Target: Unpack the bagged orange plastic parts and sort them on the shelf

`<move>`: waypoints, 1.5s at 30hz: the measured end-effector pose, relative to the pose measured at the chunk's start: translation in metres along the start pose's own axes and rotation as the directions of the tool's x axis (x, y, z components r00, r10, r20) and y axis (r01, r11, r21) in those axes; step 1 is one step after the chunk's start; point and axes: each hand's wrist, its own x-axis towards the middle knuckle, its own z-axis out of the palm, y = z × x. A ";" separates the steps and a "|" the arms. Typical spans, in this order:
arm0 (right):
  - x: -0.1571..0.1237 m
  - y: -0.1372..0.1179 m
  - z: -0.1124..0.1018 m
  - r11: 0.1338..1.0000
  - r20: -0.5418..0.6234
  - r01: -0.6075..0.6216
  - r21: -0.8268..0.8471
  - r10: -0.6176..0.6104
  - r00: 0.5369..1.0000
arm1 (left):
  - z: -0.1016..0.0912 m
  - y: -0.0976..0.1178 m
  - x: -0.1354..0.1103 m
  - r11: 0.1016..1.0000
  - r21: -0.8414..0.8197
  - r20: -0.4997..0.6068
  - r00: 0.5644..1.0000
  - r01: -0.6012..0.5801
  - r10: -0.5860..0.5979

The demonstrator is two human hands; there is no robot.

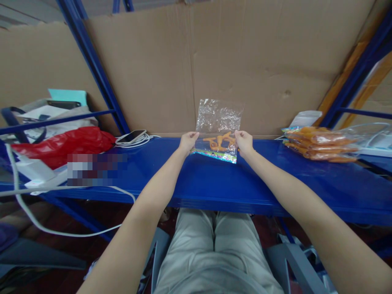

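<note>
Between my hands is a clear plastic bag, held up just above the blue shelf top with its transparent upper part pointing toward the cardboard. Inside it lie orange plastic pieces whose exact kind I cannot make out. A colourful printed strip runs along the bag's lower edge. My left hand pinches the bag's left side between thumb and fingers. On the opposite side, my right hand pinches the bag's right edge the same way.
At the right, several filled bags of orange pieces are stacked on the blue shelf. A phone lies on a coiled white cable at the left, near a red plastic bag and a white power strip. Cardboard stands behind.
</note>
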 end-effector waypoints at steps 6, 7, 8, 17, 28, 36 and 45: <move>0.007 0.003 -0.010 1.000 -0.048 0.015 0.013 -0.014 0.999 | -0.012 -0.006 0.000 0.982 -0.104 0.262 0.957 0.156 -0.125; 0.009 0.004 -0.013 1.000 -0.050 0.012 0.013 -0.011 0.999 | -0.014 -0.007 0.000 0.980 -0.081 0.311 0.939 0.182 -0.149; 0.011 0.005 -0.015 1.000 -0.050 0.011 0.011 -0.011 0.999 | -0.015 -0.009 0.000 0.978 -0.057 0.348 0.922 0.201 -0.169; 0.001 -0.002 -0.013 0.999 0.032 -0.027 0.041 0.026 0.999 | -0.009 -0.008 -0.001 0.987 0.050 0.145 0.977 0.150 -0.156; -0.021 -0.012 0.001 0.988 0.238 -0.150 -0.046 0.156 0.958 | -0.013 -0.025 0.011 0.778 0.466 -0.012 0.877 -0.421 0.481; -0.016 -0.005 -0.002 0.999 0.211 -0.033 -0.018 0.036 0.977 | 0.019 -0.008 -0.021 0.456 0.310 0.598 0.544 -0.835 0.589; -0.008 0.009 -0.005 0.990 0.354 -0.029 -0.135 0.076 0.932 | 0.022 -0.034 -0.013 0.465 0.618 0.728 0.685 -0.633 -0.034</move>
